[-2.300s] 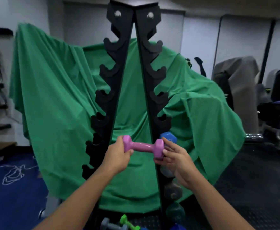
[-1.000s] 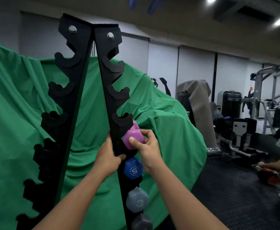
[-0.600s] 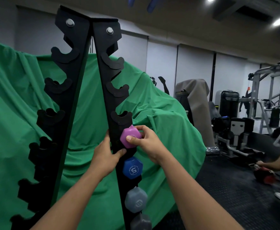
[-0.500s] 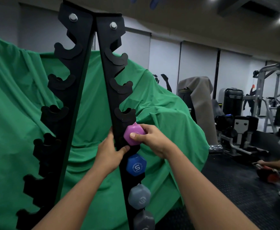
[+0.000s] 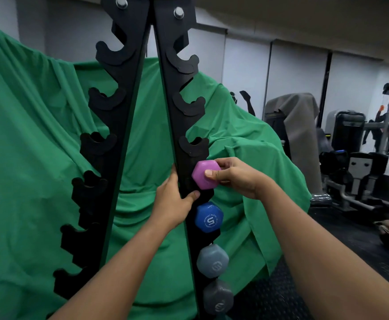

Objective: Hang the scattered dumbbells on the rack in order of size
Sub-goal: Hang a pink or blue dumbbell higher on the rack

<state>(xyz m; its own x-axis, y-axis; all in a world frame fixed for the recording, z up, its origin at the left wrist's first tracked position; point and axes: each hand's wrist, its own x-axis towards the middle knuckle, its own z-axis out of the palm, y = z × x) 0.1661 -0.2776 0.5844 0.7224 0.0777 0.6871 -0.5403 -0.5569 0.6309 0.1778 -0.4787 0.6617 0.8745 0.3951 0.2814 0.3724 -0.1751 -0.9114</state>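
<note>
While its thumb presses flat on the hexagonal end face and its fingers curl over the top edge, the right hand (image 5: 237, 176) pinches the purple dumbbell (image 5: 206, 174) at the centre of the frame, right against the outer edge of the black rack (image 5: 165, 88). Just left of it, the left hand (image 5: 174, 202) wraps round the rack's right upright, thumb lying on the front of the upright below the purple head and fingers hidden behind the steel.

Directly beneath the purple dumbbell, three more hang in a column on the same upright: a blue dumbbell (image 5: 209, 217) with a white S logo, a light grey dumbbell (image 5: 212, 261) under it, and a dark grey dumbbell (image 5: 218, 297) lowest, near the bottom edge of the frame. Whether the purple dumbbell's handle already sits in its cradle cannot be told, as the upright hides it. Above the purple head, the cradles toward the top of the frame hold nothing, as do those on the left upright.

Behind the rack a green cloth (image 5: 27, 135) drapes across the left and middle of the frame. At the right, gym machines (image 5: 359, 162) stand on dark rubber flooring (image 5: 350, 239).
</note>
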